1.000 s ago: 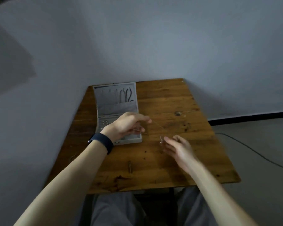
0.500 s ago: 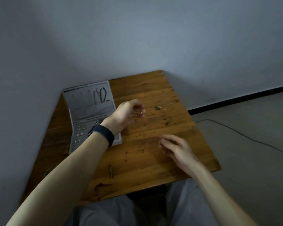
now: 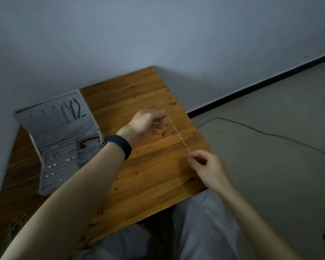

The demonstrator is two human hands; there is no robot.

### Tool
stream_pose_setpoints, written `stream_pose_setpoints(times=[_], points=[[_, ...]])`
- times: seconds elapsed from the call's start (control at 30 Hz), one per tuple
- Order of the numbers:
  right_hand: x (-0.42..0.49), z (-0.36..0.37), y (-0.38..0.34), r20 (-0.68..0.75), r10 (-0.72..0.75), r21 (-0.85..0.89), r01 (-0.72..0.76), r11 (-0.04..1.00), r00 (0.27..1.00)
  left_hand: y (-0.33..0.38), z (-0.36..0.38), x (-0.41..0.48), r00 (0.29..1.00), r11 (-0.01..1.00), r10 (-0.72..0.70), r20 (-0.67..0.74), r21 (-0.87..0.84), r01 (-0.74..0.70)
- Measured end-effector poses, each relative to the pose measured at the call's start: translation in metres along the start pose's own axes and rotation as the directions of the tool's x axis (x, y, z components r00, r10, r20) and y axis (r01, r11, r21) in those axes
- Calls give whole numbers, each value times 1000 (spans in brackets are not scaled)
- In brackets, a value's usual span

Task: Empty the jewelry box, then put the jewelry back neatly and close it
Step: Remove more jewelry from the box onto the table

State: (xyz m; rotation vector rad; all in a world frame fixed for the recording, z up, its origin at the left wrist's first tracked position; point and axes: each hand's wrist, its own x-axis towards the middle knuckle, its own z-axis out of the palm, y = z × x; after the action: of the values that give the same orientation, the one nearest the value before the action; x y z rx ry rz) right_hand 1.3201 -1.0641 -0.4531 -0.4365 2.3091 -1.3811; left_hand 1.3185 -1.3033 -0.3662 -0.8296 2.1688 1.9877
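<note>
At the left of the bench (image 3: 148,175) the jewelry box (image 3: 49,128) stands open, lid upright by the wall, small pieces in its tray. The left grip (image 3: 146,124), knuckles up and fingers curled, pinches one end of a thin chain (image 3: 178,135). The right grip (image 3: 208,166), nearer, pinches the other end, drawing it straight above the wood, probably so it lies untangled.

— What is altered?
— The thin chain (image 3: 178,132) is now drawn out straight between the left hand (image 3: 144,124) and the right hand (image 3: 207,167); it is no longer slack.
— And the hands?
— The left hand is carried clear of the jewelry box (image 3: 64,147); the right hand is raised off the table (image 3: 150,181); the chain's near end is pinched.
</note>
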Motion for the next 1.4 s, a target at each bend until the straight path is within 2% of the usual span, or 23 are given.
stream_pose_setpoints(times=[0.1,0.2,0.3,0.43,0.6,0.77,0.97,1.17,1.4], points=[[-12,-10,11,-138,6,-65,-15,998,990,-6,21,14,991,910,123,-44,404,-95],[-21,-19,22,-196,42,-77,-58,995,980,-18,42,29,981,785,192,-25,603,-138],[-24,-25,29,-242,45,-142,-81,987,969,-34,57,40,971,674,238,-27,725,-145],[-24,-29,35,-238,75,-111,-104,988,968,-50,71,45,958,619,281,-62,775,-131],[-22,-33,37,-225,110,-69,-129,989,968,-54,77,51,931,582,361,-53,793,-180],[-24,-35,35,-242,109,-189,-157,969,964,-53,86,59,913,516,409,1,825,-232],[-25,-38,41,-277,128,-128,-169,977,952,-52,91,67,902,512,431,14,819,-258],[-24,-33,47,-297,50,-189,-110,976,953,-53,87,70,903,522,428,42,804,-285],[-27,-35,53,-298,35,-72,-59,996,954,-58,84,64,895,485,433,108,809,-332]])
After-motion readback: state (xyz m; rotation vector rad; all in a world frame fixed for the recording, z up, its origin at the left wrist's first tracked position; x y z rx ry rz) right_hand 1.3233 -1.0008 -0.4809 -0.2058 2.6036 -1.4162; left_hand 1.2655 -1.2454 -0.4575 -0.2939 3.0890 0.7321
